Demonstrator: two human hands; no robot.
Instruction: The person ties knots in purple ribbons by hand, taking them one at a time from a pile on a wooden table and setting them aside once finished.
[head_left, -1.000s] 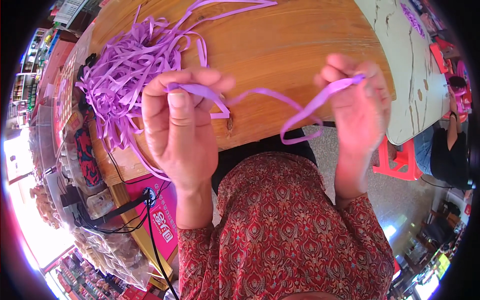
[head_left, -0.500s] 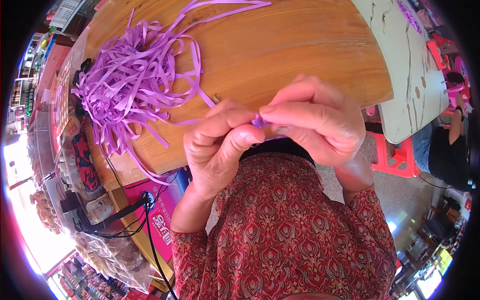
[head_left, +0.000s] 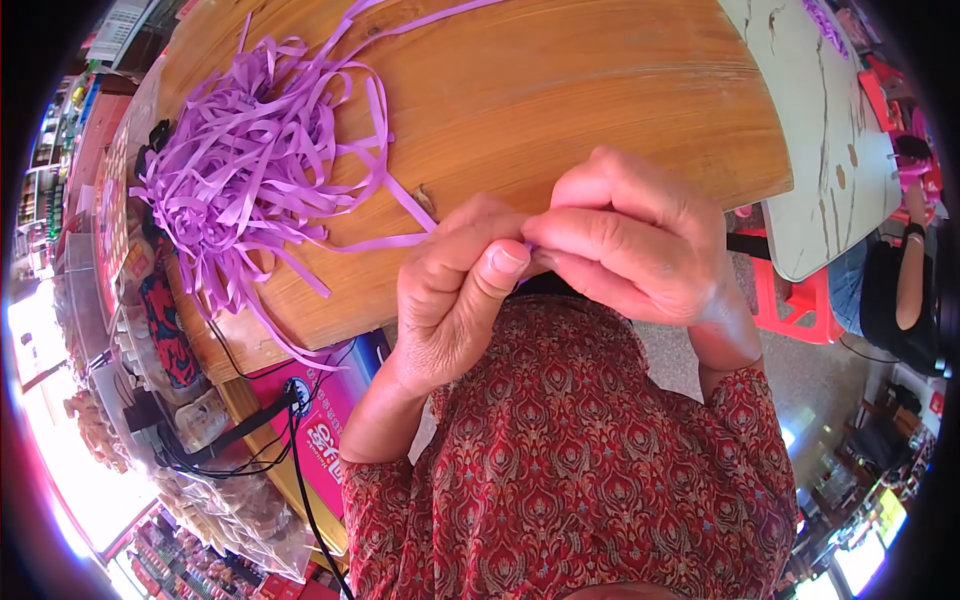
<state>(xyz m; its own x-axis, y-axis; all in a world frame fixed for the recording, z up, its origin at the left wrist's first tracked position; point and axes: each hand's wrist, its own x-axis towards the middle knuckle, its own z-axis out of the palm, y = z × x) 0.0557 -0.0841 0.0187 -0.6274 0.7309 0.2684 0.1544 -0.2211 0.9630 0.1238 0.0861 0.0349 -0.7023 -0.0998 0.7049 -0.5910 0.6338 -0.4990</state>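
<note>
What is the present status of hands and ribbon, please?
Left hand, right hand: close together, pinching purple ribbon, mostly hidden. Ribbon heap on wooden tabletop, to the left. No obstruction seen around hands.

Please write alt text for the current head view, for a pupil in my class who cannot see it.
A person's left hand and right hand meet, pinching purple ribbon mostly hidden between them. A tangled ribbon heap of the same colour lies to the left on a wooden table; at the right are a pale table and a red stool.
</note>
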